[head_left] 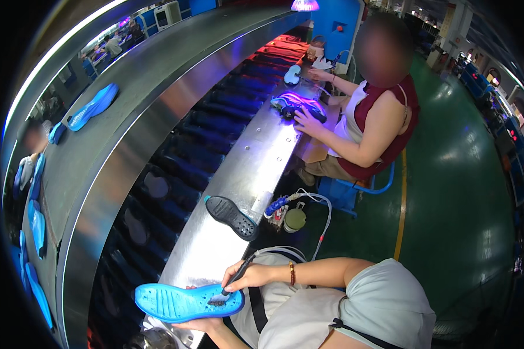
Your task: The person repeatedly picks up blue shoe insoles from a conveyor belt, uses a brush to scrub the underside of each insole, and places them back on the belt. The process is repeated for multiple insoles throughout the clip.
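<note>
A bright blue shoe sole [172,301] lies tilted across the bench's near end. My left hand [199,324] holds it from beneath, its fingertips showing over the far edge. Between the fingers of my right hand [244,276] is a black-handled brush [245,266]; its dark bristles touch the sole's inner face near the end with small holes. A pale hose seems to run from the brush's handle. Farther along the metal bench [227,174] rests a dark grey sole [232,218] with ridges and holes, apart from both hands.
On the left, a raised conveyor belt [140,52] carries several blue soles [93,106]. Dark rollers [186,151] run beside the bench. A co-worker [370,122] sits farther along, hands at a shoe [300,107] under purple light. A greenish pot [295,218] stands below the bench's edge.
</note>
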Demonstrator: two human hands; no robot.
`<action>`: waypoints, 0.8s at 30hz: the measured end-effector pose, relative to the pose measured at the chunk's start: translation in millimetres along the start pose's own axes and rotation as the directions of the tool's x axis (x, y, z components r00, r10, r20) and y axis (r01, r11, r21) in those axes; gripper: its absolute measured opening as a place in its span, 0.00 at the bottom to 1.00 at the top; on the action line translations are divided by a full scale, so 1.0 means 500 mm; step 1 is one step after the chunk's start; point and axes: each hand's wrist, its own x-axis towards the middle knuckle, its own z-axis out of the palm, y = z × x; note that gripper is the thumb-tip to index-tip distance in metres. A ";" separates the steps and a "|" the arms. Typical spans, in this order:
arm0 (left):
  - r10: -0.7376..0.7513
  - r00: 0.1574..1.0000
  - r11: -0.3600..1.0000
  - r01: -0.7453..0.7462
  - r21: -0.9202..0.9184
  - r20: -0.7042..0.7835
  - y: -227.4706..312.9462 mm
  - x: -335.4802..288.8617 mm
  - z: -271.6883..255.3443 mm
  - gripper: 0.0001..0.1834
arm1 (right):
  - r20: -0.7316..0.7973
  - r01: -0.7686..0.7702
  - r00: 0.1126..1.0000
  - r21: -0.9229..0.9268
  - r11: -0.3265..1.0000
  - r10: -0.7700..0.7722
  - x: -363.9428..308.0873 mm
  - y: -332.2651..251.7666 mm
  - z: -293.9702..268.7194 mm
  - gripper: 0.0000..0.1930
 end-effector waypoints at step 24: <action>0.278 0.578 0.826 0.264 -0.498 0.767 0.097 0.032 0.194 0.56 | 0.278 0.507 0.855 -0.271 0.818 -0.437 0.020 -0.280 0.055 0.11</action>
